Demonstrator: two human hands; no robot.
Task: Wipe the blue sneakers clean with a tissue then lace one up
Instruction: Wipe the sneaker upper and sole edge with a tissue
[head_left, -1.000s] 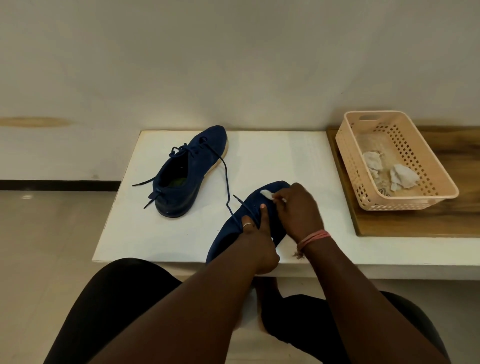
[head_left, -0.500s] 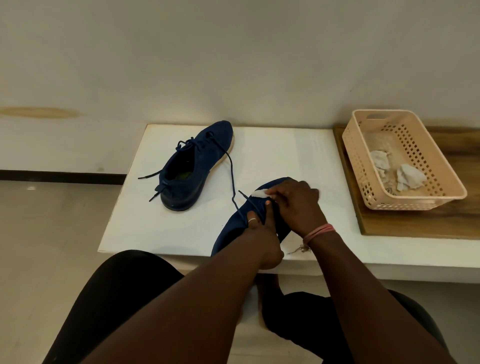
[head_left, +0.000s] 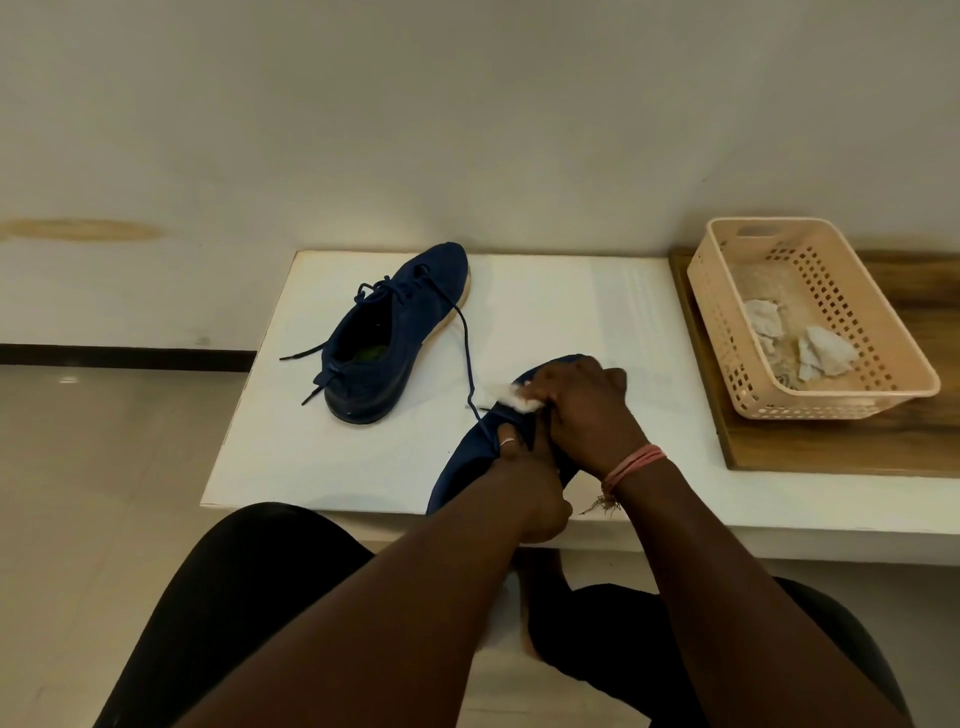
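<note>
Navy blue fabric sneaker at near edge of white table, gripped by my left hand. My right hand, pinching crumpled white tissue, has slid leftward across toe; wiping continues, lacing not begun.

Tabletop: set against the wall, in front of the seated person, whose knees are just below its near edge.
Far sneaker: on the tabletop's left part, toe toward the wall, heel toward the person.
Near sneaker: right of and nearer than the far sneaker, at the near edge, its heel overhanging the edge.
Left hand: on the near sneaker's heel end.
Right hand: on the same sneaker, beyond the left hand.
Tissue: in the right hand's fingers, on the sneaker's left side.
Board: on the tabletop's right end.
Basket: on the board, well right of both sneakers.
Crumpled tissues: inside the basket.
</note>
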